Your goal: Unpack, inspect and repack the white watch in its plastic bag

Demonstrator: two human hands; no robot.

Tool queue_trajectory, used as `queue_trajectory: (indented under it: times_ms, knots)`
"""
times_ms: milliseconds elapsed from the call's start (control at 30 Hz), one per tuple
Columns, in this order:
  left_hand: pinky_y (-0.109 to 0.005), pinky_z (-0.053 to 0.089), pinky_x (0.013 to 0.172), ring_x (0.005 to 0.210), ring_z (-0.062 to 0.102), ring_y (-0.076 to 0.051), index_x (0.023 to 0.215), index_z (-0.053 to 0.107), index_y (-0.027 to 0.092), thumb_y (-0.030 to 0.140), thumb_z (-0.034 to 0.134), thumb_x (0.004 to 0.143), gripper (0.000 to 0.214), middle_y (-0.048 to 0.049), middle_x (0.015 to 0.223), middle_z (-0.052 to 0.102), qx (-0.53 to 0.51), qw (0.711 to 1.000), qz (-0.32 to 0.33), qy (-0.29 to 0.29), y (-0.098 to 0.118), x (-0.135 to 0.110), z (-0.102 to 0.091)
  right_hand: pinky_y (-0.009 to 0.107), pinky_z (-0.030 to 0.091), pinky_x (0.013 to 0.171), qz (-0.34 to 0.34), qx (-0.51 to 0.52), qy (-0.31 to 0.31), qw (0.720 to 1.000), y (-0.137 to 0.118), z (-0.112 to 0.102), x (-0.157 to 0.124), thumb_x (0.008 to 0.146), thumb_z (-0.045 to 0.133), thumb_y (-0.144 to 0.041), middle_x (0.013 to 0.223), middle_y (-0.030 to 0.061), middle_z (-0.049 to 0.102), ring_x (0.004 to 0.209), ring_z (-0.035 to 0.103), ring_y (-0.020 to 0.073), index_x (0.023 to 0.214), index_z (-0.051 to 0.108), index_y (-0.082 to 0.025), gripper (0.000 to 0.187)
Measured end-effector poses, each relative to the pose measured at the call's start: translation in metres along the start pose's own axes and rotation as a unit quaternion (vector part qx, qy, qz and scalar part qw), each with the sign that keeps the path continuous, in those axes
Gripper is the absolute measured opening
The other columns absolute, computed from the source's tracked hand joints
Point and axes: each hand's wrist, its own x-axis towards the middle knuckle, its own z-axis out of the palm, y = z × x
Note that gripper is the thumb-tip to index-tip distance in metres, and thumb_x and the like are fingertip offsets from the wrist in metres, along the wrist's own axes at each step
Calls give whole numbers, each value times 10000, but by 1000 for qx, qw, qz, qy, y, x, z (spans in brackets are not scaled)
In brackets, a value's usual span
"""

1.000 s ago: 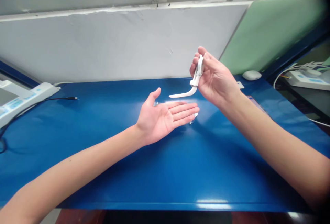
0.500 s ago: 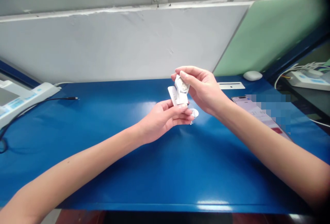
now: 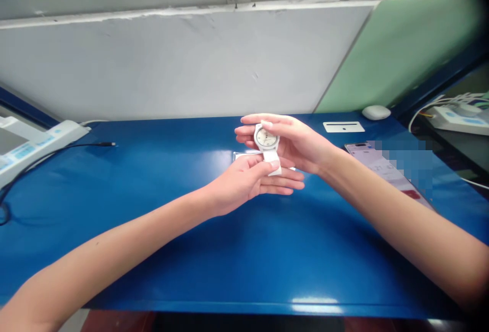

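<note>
A white wristwatch (image 3: pixel 266 138) with a round, pale dial is held over the middle of the blue table, its dial turned up towards me. My right hand (image 3: pixel 294 138) has its thumb on the upper edge of the watch case and its fingers behind it. Below, my left hand (image 3: pixel 248 179) presses the lower strap (image 3: pixel 272 163) with the thumb against its outstretched fingers. Behind the left hand a flat white piece with a clear edge (image 3: pixel 240 156) shows in part; I cannot tell what it is.
On the blue table (image 3: pixel 214 260), a phone (image 3: pixel 382 164), a white card-like plate (image 3: pixel 344 127) and a rounded white object (image 3: pixel 376 113) lie to the right. A power strip (image 3: pixel 49 141) and a black cable (image 3: pixel 87 145) are on the left. A pale panel (image 3: pixel 171 67) stands behind.
The watch has turned so its dial faces me, and has come slightly lower. My right hand has moved down and left with it; the left fingers have straightened beneath the strap.
</note>
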Motion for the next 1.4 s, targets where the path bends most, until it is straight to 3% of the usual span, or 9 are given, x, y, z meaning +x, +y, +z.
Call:
queue_trajectory:
  times_ms: [133, 267, 367, 500, 667, 1100, 1400]
  knots:
    - [-382, 535, 868, 899, 721, -249, 991, 694, 88, 341, 717, 848, 292, -151, 984, 735, 7, 999, 2, 34, -1, 1, -2, 318, 517, 986, -16, -4, -18, 1000, 1, -1, -1, 854, 687, -200, 1130, 66, 752, 1099, 679, 183, 1121, 708, -195, 267]
    - [-326, 546, 789, 761, 704, -189, 882, 693, 80, 442, 738, 832, 369, -113, 855, 719, 19, 999, -1, 47, -1, 1, -2, 338, 543, 947, -14, 2, 4, 1000, -2, 1, 0, 839, 685, -173, 1106, 59, 758, 1004, 709, 180, 1181, 669, -212, 345]
    - [-314, 546, 765, 737, 703, -184, 928, 697, 85, 475, 753, 810, 411, -100, 812, 719, 20, 999, -5, 38, 1, -1, -1, 346, 549, 928, -14, 21, 29, 999, -4, 4, 1, 862, 630, -169, 1036, 70, 772, 950, 721, 184, 1197, 642, -189, 336]
    - [-362, 553, 824, 851, 730, -243, 1019, 697, 78, 509, 714, 834, 469, -164, 945, 744, 67, 997, -4, 33, 0, -2, 0, 368, 557, 906, 18, 36, 40, 998, -7, 7, 0, 908, 573, -294, 1008, 86, 774, 897, 725, 200, 1173, 649, -173, 301]
    - [-413, 564, 865, 960, 726, -308, 1045, 697, 56, 531, 694, 842, 516, -213, 1036, 733, 98, 995, 1, 35, -2, -1, 1, 341, 537, 951, 56, 54, 7, 997, -8, 8, -1, 946, 486, -370, 1113, 104, 750, 965, 713, 202, 1092, 695, -140, 344]
    - [-402, 567, 886, 969, 730, -281, 1023, 683, 66, 424, 682, 896, 380, -195, 1058, 735, 40, 997, -14, 64, -1, -2, -3, 450, 499, 1030, 13, 0, -15, 1000, -16, 8, -3, 915, 515, -485, 1197, 115, 720, 1139, 657, 266, 1065, 699, -152, 409]
    - [-401, 554, 909, 960, 734, -265, 1078, 681, 71, 419, 608, 952, 377, -192, 1043, 740, 50, 998, -25, 19, -2, -2, -7, 477, 521, 1007, 17, -45, -12, 999, -14, 5, -2, 931, 463, -527, 1249, 120, 696, 1162, 649, 286, 1134, 677, -166, 466]
